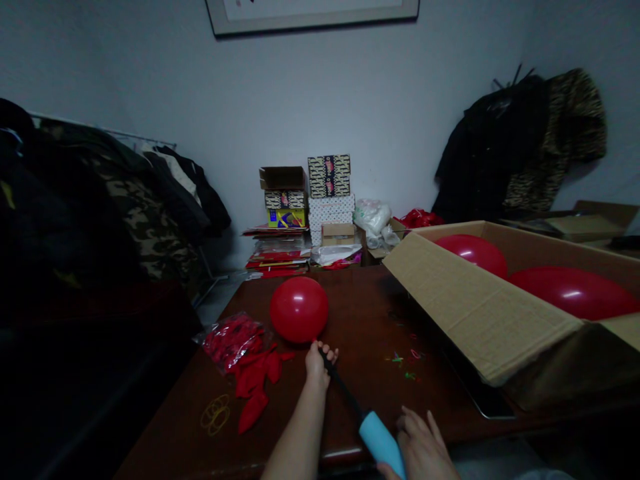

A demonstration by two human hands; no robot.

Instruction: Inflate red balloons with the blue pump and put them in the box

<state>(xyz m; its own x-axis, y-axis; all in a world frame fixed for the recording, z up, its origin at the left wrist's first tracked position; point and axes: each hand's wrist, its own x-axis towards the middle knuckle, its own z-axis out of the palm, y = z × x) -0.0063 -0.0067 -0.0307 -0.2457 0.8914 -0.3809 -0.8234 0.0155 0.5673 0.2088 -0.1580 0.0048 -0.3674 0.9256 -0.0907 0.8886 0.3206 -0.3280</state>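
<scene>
The person's left hand (320,363) is clenched around the front end of a hand pump (367,420), right where the neck of an inflated red balloon (299,309) meets the pump's black tube. The balloon rests on the dark wooden tabletop (360,313), about midway along its width and toward the far edge. The right hand (424,445) lies against the pump's light blue handle at the near edge. Its fingers look partly stretched out, so whether it is closed around the handle cannot be told.

Left of the left hand, loose flat red balloons (257,387) lie beside a clear bag of more red balloons (230,337). Yellow rubber bands (216,413) sit near the left front corner. Small coloured bits (406,360) are scattered right of the pump. An open cardboard box (480,313) fills the right side of the tabletop, with two inflated red balloons (575,292) inside. Stacked small boxes (327,193) stand beyond the far edge, against the wall.
</scene>
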